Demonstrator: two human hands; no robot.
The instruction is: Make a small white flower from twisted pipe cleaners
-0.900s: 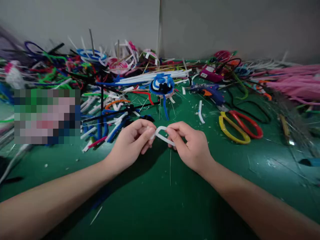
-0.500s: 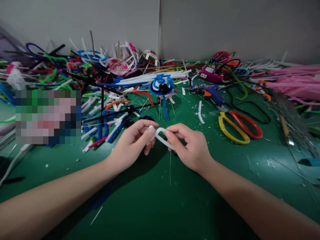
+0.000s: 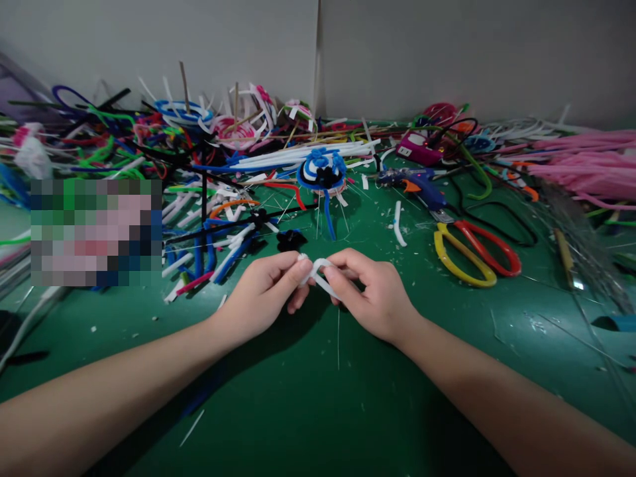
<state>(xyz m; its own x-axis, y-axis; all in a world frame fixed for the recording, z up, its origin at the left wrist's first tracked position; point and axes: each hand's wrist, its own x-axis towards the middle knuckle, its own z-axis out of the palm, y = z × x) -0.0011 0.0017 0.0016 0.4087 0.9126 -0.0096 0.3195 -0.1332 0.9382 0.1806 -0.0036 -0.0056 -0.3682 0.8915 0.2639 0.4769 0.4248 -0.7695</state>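
Note:
Between my two hands is a white pipe cleaner (image 3: 325,283), bent into a narrow loop. My left hand (image 3: 265,285) pinches its coiled or folded end between thumb and fingers. On the other side, my right hand (image 3: 375,291) is closed on the loop, thumb against fingers, partly covering it. Just beyond my left hand lies a black fuzzy flower shape (image 3: 291,240). A small blue-and-white striped hat shape (image 3: 322,171) made of pipe cleaners stands farther off, with a blue strip (image 3: 329,215) hanging from it.
Scissors with yellow and red handles (image 3: 466,255) lie right of my hands, near a blue glue gun (image 3: 417,185). Cut pipe cleaner pieces (image 3: 233,245) are heaped on the left. Pink pipe cleaners (image 3: 586,172) pile up at the right, on the green table (image 3: 318,411).
My hands have drawn slightly closer together, and the white loop sits a little lower and smaller between them. The black flower shape is now more fully visible.

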